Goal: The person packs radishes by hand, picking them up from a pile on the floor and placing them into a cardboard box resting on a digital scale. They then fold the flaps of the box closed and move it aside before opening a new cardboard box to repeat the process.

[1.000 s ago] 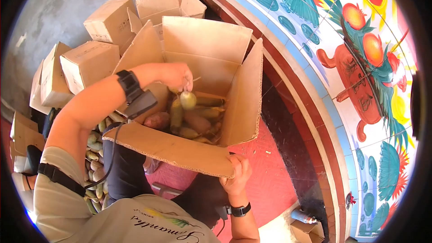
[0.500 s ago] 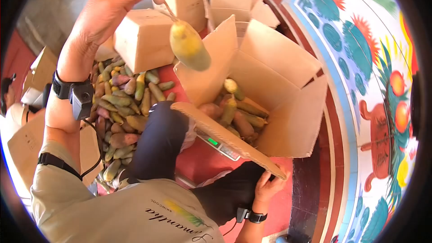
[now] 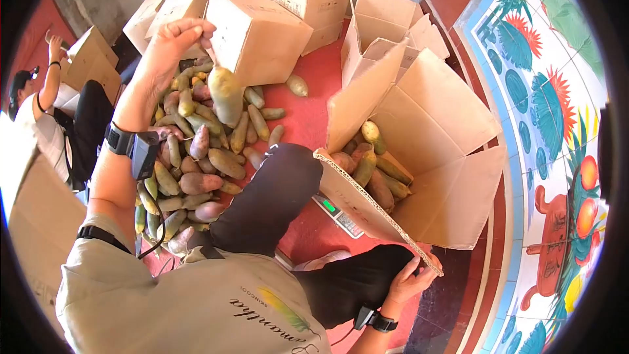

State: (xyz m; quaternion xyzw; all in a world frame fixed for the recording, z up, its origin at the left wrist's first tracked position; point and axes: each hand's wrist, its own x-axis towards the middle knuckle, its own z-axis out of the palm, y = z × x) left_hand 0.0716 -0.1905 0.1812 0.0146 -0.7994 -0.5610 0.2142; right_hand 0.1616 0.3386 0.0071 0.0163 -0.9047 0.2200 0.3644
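My left hand (image 3: 185, 34) is raised over the pile, pinching the thin root of a radish (image 3: 226, 96). That radish hangs down, yellowish at the top and greenish below. My right hand (image 3: 413, 280) grips the near flap (image 3: 377, 208) of an open cardboard box (image 3: 452, 190) at its corner. Several green and reddish radishes (image 3: 365, 169) lie inside this box, partly hidden by the flap. Beneath my left arm, a large pile of green and pinkish radishes (image 3: 200, 183) covers the red floor.
A scale (image 3: 337, 215) with a lit green display shows beside the open box. Closed cartons (image 3: 259, 33) stand behind the pile, and another open box (image 3: 380, 26) is at the back. One loose radish (image 3: 297, 85) lies apart. Another person (image 3: 46, 108) sits at far left near boxes.
My left hand has carried the hanging radish leftward, away from the open box and over the pile. My right hand stays on the flap. The whole view has shifted.
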